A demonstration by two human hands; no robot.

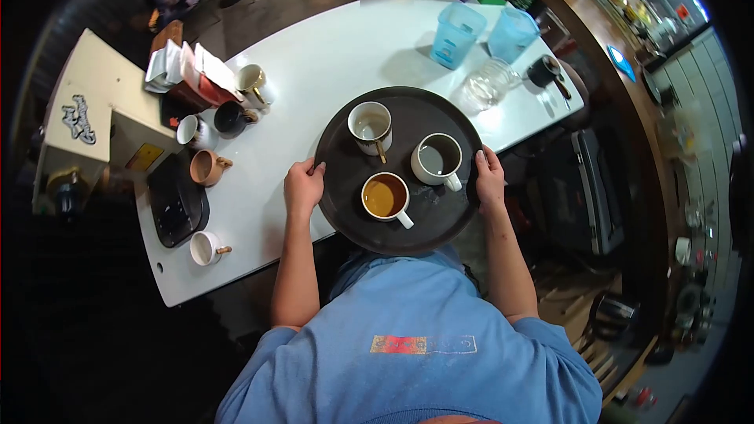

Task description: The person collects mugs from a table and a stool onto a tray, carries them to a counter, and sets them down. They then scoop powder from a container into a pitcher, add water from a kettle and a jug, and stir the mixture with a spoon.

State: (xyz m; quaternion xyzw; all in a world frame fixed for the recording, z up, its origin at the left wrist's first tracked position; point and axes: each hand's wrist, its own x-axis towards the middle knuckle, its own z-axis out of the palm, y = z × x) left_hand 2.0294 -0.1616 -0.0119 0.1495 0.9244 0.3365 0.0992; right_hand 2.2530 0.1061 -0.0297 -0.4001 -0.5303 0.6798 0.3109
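Note:
A round dark tray (353,216) is held level in front of my body, over the near edge of the white table. My left hand (304,184) is closed on its left rim, thumb on top. On the opposite rim my right hand (489,179) grips in the same way; the fingers beneath are hidden. Three mugs stand upright on the tray. One white mug (386,195) holds a brown drink. To its right is a white mug (437,160) with a greyish inside. Behind them stands a white mug (370,127) with a gold handle.
On the white table (314,55) several mugs, including a brown mug (208,167), stand at left beside a black device (177,202). Blue plastic containers (458,35), a glass pitcher (488,82) and a black-handled pot (543,71) stand at the back right. A coffee machine (98,102) borders the left.

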